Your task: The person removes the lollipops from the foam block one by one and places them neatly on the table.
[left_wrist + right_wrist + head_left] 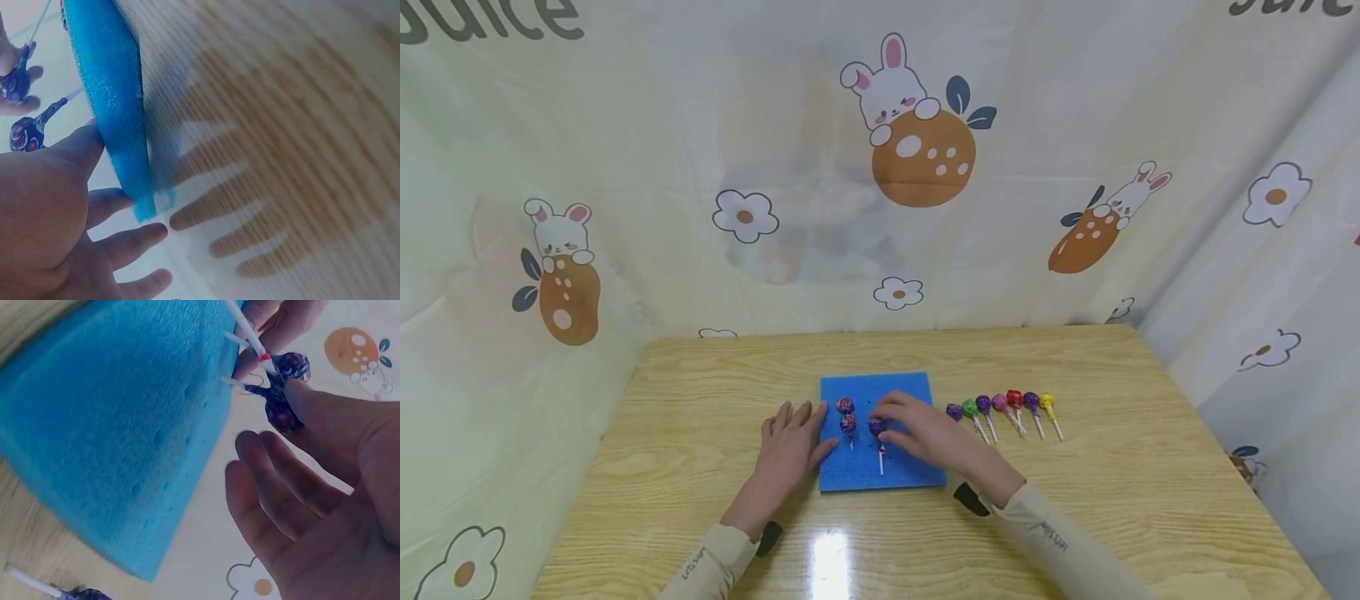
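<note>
A blue foam block (895, 479) with small holes lies on the table. My left hand (786, 446) rests at its left edge, fingers spread and fairly straight, the thumb reaching onto the block. Above the block, my right hand (925, 429) pinches a purple-wrapped lollipop (877, 427) by its candy head. Its white stick, with a red mark near the head, points toward the table's front. In the right wrist view the thumb presses the wrapper while other fingers (275, 487) stay spread. Two red-and-blue lollipops (847, 424) stand in the foam's left part, one behind the other.
To the right of the foam lies a row of several lollipops (1000, 403), purple, green, pink, red and yellow, sticks toward the front. The wooden table (700, 375) ends at a printed curtain (805, 125) behind and at both sides.
</note>
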`<state>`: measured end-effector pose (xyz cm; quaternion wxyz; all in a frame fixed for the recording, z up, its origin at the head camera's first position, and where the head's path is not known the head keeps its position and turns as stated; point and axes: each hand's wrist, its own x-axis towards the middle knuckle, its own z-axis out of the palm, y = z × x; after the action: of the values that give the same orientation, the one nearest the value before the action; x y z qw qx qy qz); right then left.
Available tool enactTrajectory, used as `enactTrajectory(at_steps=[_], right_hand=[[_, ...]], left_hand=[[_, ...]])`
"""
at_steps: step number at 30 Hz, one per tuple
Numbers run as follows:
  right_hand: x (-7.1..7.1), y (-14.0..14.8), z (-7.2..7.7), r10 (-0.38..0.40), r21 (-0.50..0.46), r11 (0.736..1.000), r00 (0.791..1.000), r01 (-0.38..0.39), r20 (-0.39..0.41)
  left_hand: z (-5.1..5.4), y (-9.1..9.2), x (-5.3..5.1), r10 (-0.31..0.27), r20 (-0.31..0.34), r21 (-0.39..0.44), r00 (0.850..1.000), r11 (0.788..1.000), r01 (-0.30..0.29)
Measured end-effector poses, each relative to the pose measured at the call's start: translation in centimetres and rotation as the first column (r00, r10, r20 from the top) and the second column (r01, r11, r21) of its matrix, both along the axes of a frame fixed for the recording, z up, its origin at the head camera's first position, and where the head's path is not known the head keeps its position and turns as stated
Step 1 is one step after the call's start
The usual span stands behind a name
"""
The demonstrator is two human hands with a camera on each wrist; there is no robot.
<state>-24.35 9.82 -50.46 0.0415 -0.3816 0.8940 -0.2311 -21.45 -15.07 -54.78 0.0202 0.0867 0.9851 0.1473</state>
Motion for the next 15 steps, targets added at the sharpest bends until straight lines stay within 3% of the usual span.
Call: enactTrajectory(at_steps=[5,15], right_hand=[[-0.5,0.5,0.1,0.016,0.006,1.0,0.994,-0.017,0.11],[-1.1,1.6,0.5,0.07,0.0,0.997,0.981,-0.071,0.183]], left_hand=[[-0.3,-0.1,-0.1,0.0,0.0,-0.006,1.0,1.0,0.0],[-0.8,-0.3,-0.1,-0.007,-0.027,0.016,1.0,1.0,0.008]])
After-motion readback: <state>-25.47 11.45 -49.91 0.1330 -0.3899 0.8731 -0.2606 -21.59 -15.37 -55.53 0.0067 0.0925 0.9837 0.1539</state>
